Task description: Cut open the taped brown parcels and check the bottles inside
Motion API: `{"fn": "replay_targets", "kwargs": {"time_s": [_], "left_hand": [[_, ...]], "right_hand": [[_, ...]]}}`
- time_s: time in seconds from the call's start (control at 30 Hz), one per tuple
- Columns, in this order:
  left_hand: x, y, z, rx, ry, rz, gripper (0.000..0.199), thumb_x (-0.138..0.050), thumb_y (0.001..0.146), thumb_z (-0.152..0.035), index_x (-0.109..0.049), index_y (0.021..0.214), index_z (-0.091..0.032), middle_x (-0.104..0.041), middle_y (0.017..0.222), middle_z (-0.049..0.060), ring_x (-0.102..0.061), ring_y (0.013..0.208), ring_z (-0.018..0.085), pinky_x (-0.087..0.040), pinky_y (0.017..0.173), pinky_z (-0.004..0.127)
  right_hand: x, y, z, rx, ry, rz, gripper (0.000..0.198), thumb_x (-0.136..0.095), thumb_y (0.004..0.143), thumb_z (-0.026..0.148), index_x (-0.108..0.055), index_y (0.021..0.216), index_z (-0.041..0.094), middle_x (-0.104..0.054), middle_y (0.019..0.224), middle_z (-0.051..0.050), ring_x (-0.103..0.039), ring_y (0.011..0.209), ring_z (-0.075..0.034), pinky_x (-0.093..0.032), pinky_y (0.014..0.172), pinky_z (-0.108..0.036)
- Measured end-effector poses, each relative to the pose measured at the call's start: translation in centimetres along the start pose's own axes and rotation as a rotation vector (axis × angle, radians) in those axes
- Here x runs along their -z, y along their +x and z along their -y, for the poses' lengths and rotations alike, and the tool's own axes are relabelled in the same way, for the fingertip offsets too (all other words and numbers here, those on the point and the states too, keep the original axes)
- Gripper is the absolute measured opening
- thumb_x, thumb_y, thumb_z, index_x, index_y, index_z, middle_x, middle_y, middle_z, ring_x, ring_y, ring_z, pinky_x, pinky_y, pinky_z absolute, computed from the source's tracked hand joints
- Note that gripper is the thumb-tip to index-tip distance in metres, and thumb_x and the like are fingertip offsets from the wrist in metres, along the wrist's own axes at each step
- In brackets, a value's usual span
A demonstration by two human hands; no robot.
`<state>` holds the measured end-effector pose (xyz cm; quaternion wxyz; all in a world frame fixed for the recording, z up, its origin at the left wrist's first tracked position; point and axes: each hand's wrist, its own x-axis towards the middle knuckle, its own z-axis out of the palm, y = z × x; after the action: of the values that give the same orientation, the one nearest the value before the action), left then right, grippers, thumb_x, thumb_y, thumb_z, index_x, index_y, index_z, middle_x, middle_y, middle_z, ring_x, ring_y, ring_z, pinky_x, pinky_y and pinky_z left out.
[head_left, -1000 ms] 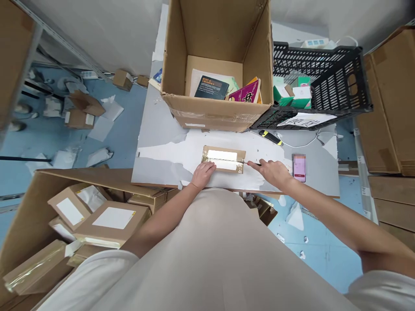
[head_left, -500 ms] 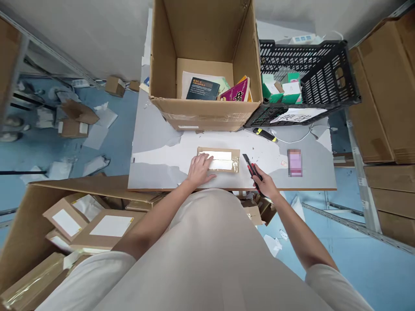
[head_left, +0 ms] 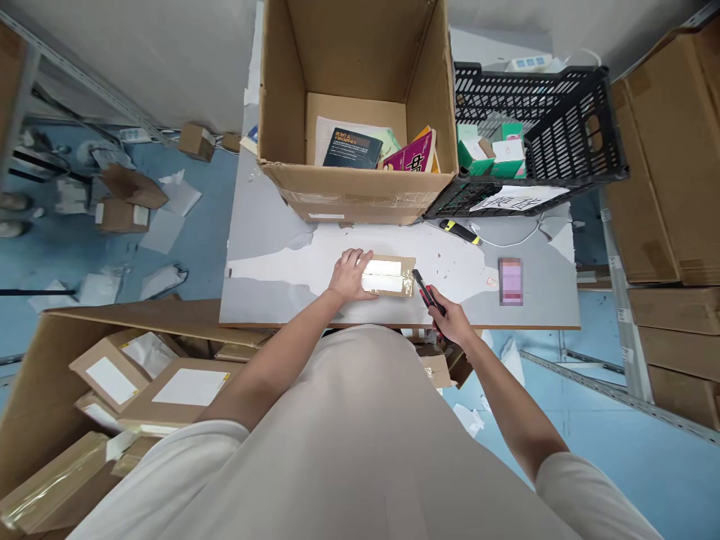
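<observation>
On the table in front of me lies a small taped cardboard box with white labels on top. My left hand grips its left end, fingers at the far edge and thumb along the near one. Wrapped in my right hand is a black and red utility knife. Its tip is close to the taped right end of the box; whether it touches, I cannot tell.
A large open carton holding books stands behind, beside a black crate with green boxes. A yellow-black cutter and a pink blurred item lie on the table. Lower left, a big carton holds several parcels.
My right hand has brought the utility knife left, up to the box's right end. My left hand has shifted from on top of the box to around its left end.
</observation>
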<state>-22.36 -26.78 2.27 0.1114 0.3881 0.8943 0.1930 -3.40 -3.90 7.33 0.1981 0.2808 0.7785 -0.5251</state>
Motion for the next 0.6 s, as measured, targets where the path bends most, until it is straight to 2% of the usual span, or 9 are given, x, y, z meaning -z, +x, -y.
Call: {"fn": "replay_targets", "kwargs": {"time_s": [0.1,0.27,0.37,0.43,0.5,0.6], "left_hand": [[-0.3,0.0,0.1,-0.007,-0.004,-0.023,0.114,-0.077,0.046,-0.063,-0.035,0.14,-0.015,-0.041,0.131,0.018,-0.035,0.122,0.038,-0.033,0.104,0.05],[-0.5,0.1,0.3,-0.025,-0.017,-0.035,0.112,-0.076,0.048,-0.063,-0.035,0.14,-0.014,-0.04,0.132,0.019,-0.034,0.123,0.038,-0.031,0.105,0.051],[-0.6,0.1,0.5,-0.04,-0.023,-0.04,0.114,-0.075,0.047,-0.065,-0.035,0.14,-0.013,-0.04,0.132,0.02,-0.035,0.122,0.039,-0.03,0.106,0.052],[-0.6,0.1,0.5,-0.048,-0.026,-0.04,0.114,-0.074,0.048,-0.066,-0.035,0.141,-0.013,-0.04,0.132,0.019,-0.034,0.123,0.039,-0.029,0.106,0.052],[-0.6,0.0,0.6,-0.052,-0.029,-0.037,0.114,-0.073,0.049,-0.067,-0.035,0.141,-0.013,-0.04,0.133,0.019,-0.034,0.124,0.039,-0.03,0.106,0.052],[-0.5,-0.1,0.6,-0.05,-0.032,-0.036,0.114,-0.073,0.049,-0.067,-0.034,0.141,-0.012,-0.04,0.134,0.02,-0.033,0.125,0.04,-0.03,0.106,0.052]], "right_hand": [[0.4,-0.8,0.2,0.033,-0.175,0.023,0.059,-0.044,0.086,0.027,-0.038,0.144,0.019,-0.049,0.052,0.006,-0.047,0.041,-0.01,-0.043,0.046,-0.023],[0.4,-3.3,0.1,0.063,-0.422,-0.035,0.059,-0.042,0.087,0.029,-0.037,0.145,0.02,-0.056,0.059,0.002,-0.052,0.049,-0.014,-0.044,0.055,-0.026],[0.0,-4.5,0.1,0.051,-0.466,-0.077,0.058,-0.04,0.088,0.032,-0.037,0.144,0.021,-0.061,0.065,0.0,-0.054,0.054,-0.016,-0.043,0.057,-0.027],[-0.3,-4.6,0.2,0.047,-0.461,-0.151,0.058,-0.038,0.089,0.032,-0.035,0.146,0.022,-0.063,0.071,-0.002,-0.055,0.057,-0.017,-0.043,0.058,-0.027],[-0.7,-4.2,0.4,0.041,-0.463,-0.222,0.059,-0.036,0.089,0.031,-0.033,0.146,0.02,-0.065,0.074,-0.003,-0.056,0.059,-0.017,-0.043,0.06,-0.027],[-1.2,-3.2,0.9,0.062,-0.52,-0.228,0.058,-0.035,0.088,0.028,-0.035,0.145,0.017,-0.067,0.075,-0.005,-0.057,0.062,-0.018,-0.042,0.062,-0.027]]}}
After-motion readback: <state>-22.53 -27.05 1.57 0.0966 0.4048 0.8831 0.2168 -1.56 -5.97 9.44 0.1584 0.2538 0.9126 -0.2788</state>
